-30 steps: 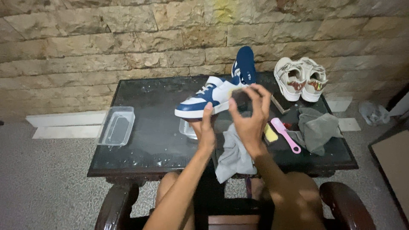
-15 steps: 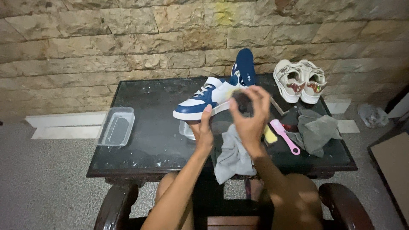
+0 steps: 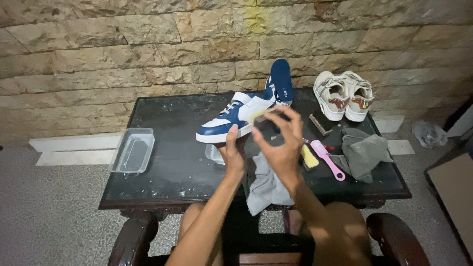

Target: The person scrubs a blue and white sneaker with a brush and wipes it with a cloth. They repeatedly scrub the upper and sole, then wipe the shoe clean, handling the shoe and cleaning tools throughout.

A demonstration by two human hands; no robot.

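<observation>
Right hand (image 3: pixel 281 148) cupped round a small sponge-like block (image 3: pixel 263 117); left hand (image 3: pixel 232 152) steadying blue-and-white sneaker (image 3: pixel 236 118) mid-tabletop. Probably light, stiff-soled, easiest gripped by the sole.

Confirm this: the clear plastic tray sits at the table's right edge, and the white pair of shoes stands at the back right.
Not quite. In the head view, the clear plastic tray sits at the left edge of the table, not the right. The white pair of shoes does stand at the back right.

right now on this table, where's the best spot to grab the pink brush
Probably the long pink handle of the pink brush, from above at its near end. It lies flat, pointing toward the table front edge, with bare glass beside it; the head end is crowded by a yellow sponge.
</observation>
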